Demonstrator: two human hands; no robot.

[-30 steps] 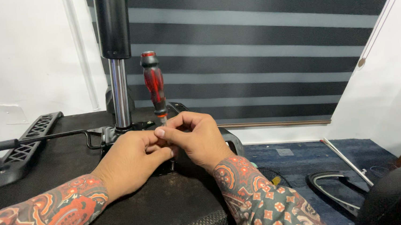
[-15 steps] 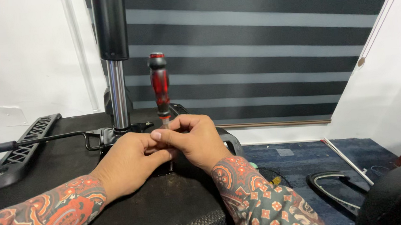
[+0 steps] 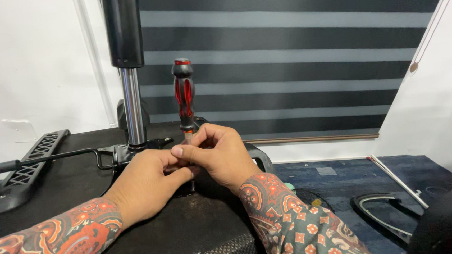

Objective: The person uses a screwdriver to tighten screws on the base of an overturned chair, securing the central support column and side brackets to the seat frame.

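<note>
A: Screwdriver (image 3: 184,95) upright, red-black handle free, tip down on the upturned chair base (image 3: 154,238), beside the gas column (image 3: 128,70).

B: Grip? Right hand (image 3: 218,155) pinches the shaft low; left hand (image 3: 147,183) closes alongside, likely steadying the tip.

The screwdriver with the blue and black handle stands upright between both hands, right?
Not quite. The screwdriver has a red and black handle, not blue, as the head view shows. It does stand upright, with the left hand and the right hand closed around its lower end.
</note>
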